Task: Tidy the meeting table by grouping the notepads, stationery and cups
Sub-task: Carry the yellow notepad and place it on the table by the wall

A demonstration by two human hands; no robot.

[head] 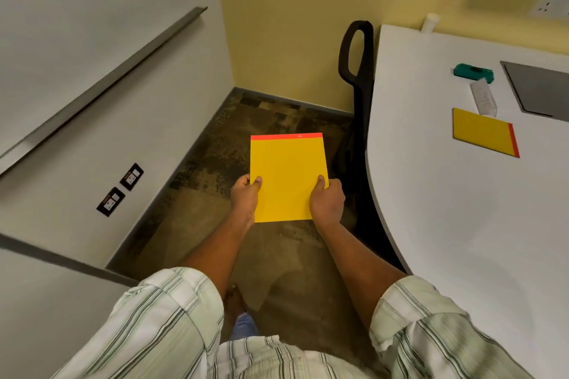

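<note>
Striped sleeves [160,317] frame the bottom of the view, and from them both forearms reach to the middle, where the left hand [244,194] and the right hand [328,200] each grasp a lower corner of a yellow notepad [288,175], thumbs on top, its red strip pointing to 12 o'clock. The pad hangs over the carpeted floor [215,163], well apart from the counter [462,224], which fills the view from 2 to 4 o'clock. Held only at its near corners, the pad could probably droop or slip if either hand lets go early, and it would then land on the floor rather than the counter. A black chair [357,71] stands at 1 o'clock against the counter's edge, so a low swing to the right might catch on it. A second yellow notepad [485,132] lies on the counter at 2 o'clock, and a clear ruler-like piece [484,97] seems to reach its far edge, with a teal item [474,72] just beyond. Stacking carelessly there could nudge both. A white cup [430,22] stands at the far rim, likely safe.
</note>
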